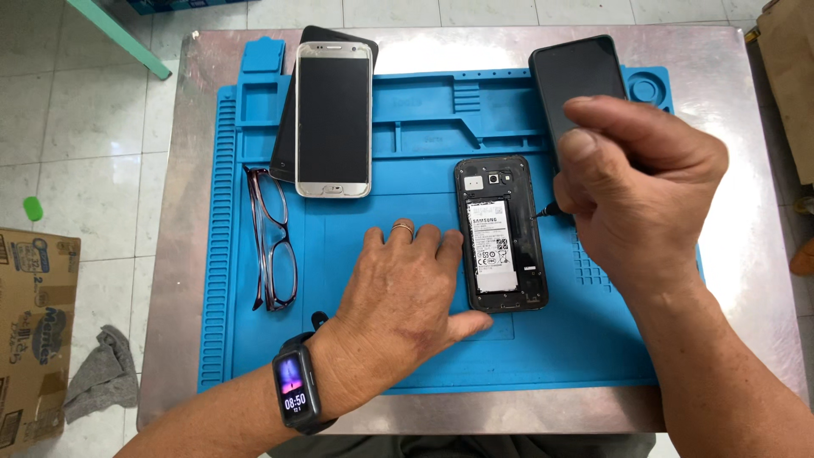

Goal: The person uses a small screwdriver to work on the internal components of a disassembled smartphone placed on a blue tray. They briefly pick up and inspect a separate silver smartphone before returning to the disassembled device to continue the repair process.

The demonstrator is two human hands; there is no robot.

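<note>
A black phone with its back cover off lies face down on a blue work mat, its white-labelled battery showing. My left hand rests flat on the mat with fingers and thumb against the phone's left edge and lower corner; it wears a ring and a smartwatch. Over the phone's right side, my right hand is closed around a thin dark tool. The tool's tip touches the phone's right edge; the rest of it is hidden in the hand.
A silver phone lies on a dark phone at the mat's upper left. Another black phone lies at the upper right, glasses at the left. The mat covers a metal table. A cardboard box and grey rag sit on the floor.
</note>
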